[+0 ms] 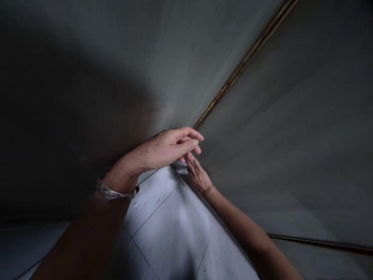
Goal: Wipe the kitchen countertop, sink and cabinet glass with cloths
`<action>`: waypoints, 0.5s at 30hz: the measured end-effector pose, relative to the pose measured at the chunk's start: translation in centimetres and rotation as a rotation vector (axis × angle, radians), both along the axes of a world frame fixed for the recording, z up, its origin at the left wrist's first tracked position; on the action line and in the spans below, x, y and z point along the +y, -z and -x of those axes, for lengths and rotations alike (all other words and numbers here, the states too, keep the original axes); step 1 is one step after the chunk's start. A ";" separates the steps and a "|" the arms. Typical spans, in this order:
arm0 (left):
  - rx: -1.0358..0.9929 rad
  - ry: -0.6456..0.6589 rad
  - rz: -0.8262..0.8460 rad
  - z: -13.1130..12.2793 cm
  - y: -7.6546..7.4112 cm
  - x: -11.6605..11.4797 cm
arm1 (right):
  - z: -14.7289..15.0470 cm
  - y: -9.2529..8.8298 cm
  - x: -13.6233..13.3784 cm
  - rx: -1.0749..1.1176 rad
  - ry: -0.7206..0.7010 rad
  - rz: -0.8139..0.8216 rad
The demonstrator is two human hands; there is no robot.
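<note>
My left hand [169,149], a silver bracelet [118,191] on its wrist, reaches into the corner between two grey walls. Its fingers are loosely bent and a little apart, with the thumb lying forward across them, and nothing shows in its grasp. Just below its fingertips is my right hand [199,175], with a ring on one finger and its fingers stretched toward the left hand. A small shiny silver-grey thing [182,168] lies on the palm side of the right hand. Its kind is not clear, nor whether the right hand touches it.
A smooth dark grey wall [291,136] rises on the right, and another grey wall [110,70] on the left. A brownish seam [230,83] runs up their corner. Below is a pale tiled floor [163,221] with dark joints and small specks. Another seam [320,243] crosses the right wall.
</note>
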State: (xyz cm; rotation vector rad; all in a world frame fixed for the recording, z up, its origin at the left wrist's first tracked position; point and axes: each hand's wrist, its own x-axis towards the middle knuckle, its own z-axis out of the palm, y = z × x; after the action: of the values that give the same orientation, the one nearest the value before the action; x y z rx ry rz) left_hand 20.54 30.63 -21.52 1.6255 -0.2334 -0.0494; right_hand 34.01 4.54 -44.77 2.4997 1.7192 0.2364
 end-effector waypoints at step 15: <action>-0.057 0.064 0.171 0.9 -1.7 -0.1 | -1.7 -18.9 4.0 -0.448 0.221 -0.379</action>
State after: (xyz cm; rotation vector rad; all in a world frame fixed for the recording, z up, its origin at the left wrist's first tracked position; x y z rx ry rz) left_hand 19.62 30.52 -19.84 1.4501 -0.3254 -0.0312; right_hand 35.75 8.57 -25.89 2.5761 1.3051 1.0942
